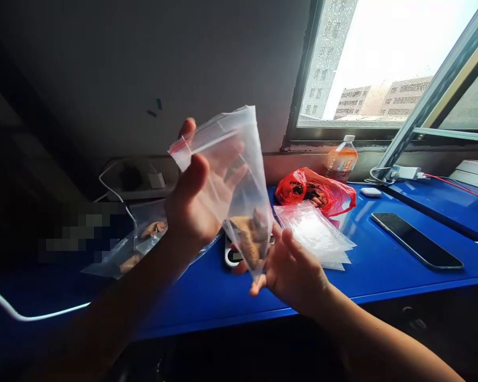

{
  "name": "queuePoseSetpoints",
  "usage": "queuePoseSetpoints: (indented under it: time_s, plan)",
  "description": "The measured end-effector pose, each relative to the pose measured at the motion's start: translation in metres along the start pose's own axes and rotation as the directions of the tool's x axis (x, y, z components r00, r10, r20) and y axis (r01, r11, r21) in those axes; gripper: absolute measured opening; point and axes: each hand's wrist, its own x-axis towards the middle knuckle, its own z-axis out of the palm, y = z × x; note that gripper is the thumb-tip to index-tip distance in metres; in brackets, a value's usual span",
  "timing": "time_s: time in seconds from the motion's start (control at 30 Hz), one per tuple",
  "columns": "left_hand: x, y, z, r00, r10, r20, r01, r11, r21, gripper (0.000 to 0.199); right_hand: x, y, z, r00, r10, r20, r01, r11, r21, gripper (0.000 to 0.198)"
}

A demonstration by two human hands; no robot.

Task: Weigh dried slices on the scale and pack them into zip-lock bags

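Note:
A clear zip-lock bag (242, 159) with a red line at its seal hangs tilted in front of me. Brown dried pieces (249, 239) sit in its lower corner. My left hand (195, 207) grips the bag's upper left side, thumb in front and fingers behind the plastic. Around the lower corner is my right hand (295, 270), its fingers partly hidden behind the bag. Behind the bag, a white device with a small display, like a digital scale (233, 258), is mostly covered.
Filled clear bags (129, 260) lie left on the blue table (223, 313). To the right are a stack of flat clear bags (314, 233), a red plastic bag (342, 196) of dried brown pieces, a bottle (342, 159), a white case (370, 192) and a phone (416, 240).

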Motion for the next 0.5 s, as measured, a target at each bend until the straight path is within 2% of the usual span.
queuePoseSetpoints:
  time_s: [0.07, 0.13, 0.2, 0.23, 0.3, 0.33, 0.37, 0.4, 0.5]
  plan:
    - [-0.003, 0.0, 0.004, 0.995, 0.0, 0.099, -0.003, 1.0, 0.028, 0.065, -0.004, -0.013, 0.0, 0.984, -0.093, -0.154, 0.092, 0.996, -0.01, 0.056]
    - [-0.006, -0.005, -0.002, 0.975, 0.023, 0.223, -0.044, 0.995, 0.091, 0.075, -0.012, -0.027, -0.005, 0.931, -0.176, -0.321, 0.168, 0.984, -0.052, 0.049]
    - [-0.01, -0.015, -0.018, 0.947, 0.041, 0.318, -0.111, 0.973, 0.204, 0.083, -0.022, -0.043, -0.019, 0.866, -0.266, -0.424, 0.227, 0.964, -0.143, 0.044]
    - [-0.012, -0.023, -0.03, 0.942, 0.06, 0.33, -0.152, 0.953, 0.261, 0.086, -0.028, -0.052, -0.029, 0.831, -0.325, -0.451, 0.254, 0.944, -0.212, 0.044]
    - [-0.016, -0.041, -0.057, 0.936, 0.061, 0.347, -0.194, 0.91, 0.365, 0.097, -0.042, -0.071, -0.057, 0.711, -0.48, -0.513, 0.314, 0.87, -0.379, 0.049]
    - [-0.019, -0.051, -0.072, 0.94, 0.033, 0.34, -0.184, 0.888, 0.42, 0.1, -0.049, -0.08, -0.072, 0.646, -0.529, -0.55, 0.314, 0.841, -0.44, 0.057]
    - [-0.023, -0.061, -0.085, 0.946, -0.006, 0.323, -0.157, 0.865, 0.477, 0.1, -0.056, -0.089, -0.089, 0.609, -0.544, -0.577, 0.295, 0.831, -0.472, 0.065]
    - [-0.026, -0.07, -0.098, 0.955, -0.029, 0.296, -0.138, 0.839, 0.527, 0.097, -0.062, -0.096, -0.104, 0.581, -0.533, -0.615, 0.26, 0.838, -0.481, 0.069]
    - [-0.035, -0.086, -0.127, 0.968, -0.043, 0.249, -0.132, 0.753, 0.645, 0.088, -0.078, -0.11, -0.14, 0.547, -0.473, -0.691, 0.155, 0.868, -0.471, 0.066]
